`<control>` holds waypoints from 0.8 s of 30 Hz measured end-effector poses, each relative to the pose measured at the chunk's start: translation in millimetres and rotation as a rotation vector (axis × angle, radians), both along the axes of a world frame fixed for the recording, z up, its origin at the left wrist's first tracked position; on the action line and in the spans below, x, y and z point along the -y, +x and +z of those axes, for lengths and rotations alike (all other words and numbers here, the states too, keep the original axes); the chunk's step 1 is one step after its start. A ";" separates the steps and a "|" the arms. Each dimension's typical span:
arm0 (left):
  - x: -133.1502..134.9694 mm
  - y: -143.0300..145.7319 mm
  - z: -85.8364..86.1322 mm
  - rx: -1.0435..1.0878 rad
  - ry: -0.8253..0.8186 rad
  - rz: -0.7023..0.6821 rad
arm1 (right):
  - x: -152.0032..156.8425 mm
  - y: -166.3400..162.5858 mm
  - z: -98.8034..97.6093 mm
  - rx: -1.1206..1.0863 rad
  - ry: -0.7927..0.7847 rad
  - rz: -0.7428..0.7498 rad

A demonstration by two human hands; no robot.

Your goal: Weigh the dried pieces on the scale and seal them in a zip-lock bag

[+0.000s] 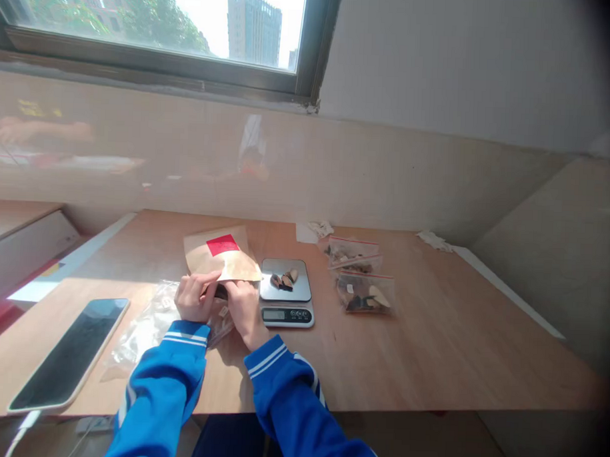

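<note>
A brown paper bag (194, 248) with a red label lies on the table, its mouth toward me. My left hand (196, 298) is closed on the near edge of the bag. At the bag's mouth, my right hand (245, 310) has its fingers tucked under the paper, so they are hidden. Just right of the bag stands a kitchen scale (268, 270), with several dark and pale dried pieces (284, 280) on its steel plate. Under and beside my left hand lies a crumpled clear plastic bag (149, 323).
Several small zip bags (365, 294) of dried pieces lie right of the scale. A phone (73, 354) with a white cable lies at the left front of the table (431, 353). Scraps of white paper (307, 232) lie along the back by the wall.
</note>
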State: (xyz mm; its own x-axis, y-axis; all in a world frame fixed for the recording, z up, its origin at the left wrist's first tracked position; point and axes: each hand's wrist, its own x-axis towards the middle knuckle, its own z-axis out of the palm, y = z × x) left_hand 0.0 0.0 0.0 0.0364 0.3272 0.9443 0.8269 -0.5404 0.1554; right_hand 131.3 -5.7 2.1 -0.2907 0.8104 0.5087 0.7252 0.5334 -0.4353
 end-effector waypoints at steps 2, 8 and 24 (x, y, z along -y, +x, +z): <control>-0.3 -0.2 -1.0 0.020 -0.008 0.000 | 2.7 2.7 0.9 -0.016 0.029 0.003; 0.5 1.1 -0.1 0.019 -0.025 -0.008 | 3.8 4.6 -0.6 -0.022 0.021 0.004; -3.8 -2.0 -11.4 0.136 -0.078 0.021 | 17.2 18.7 -2.5 -0.199 0.039 0.258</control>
State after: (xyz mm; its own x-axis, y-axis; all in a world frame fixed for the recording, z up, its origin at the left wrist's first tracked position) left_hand -2.0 3.8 -11.4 -0.0979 0.3986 0.9119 0.8065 -0.5050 0.3074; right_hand 150.0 -22.9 -0.4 -0.3752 0.7017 0.6057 0.4668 0.7076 -0.5305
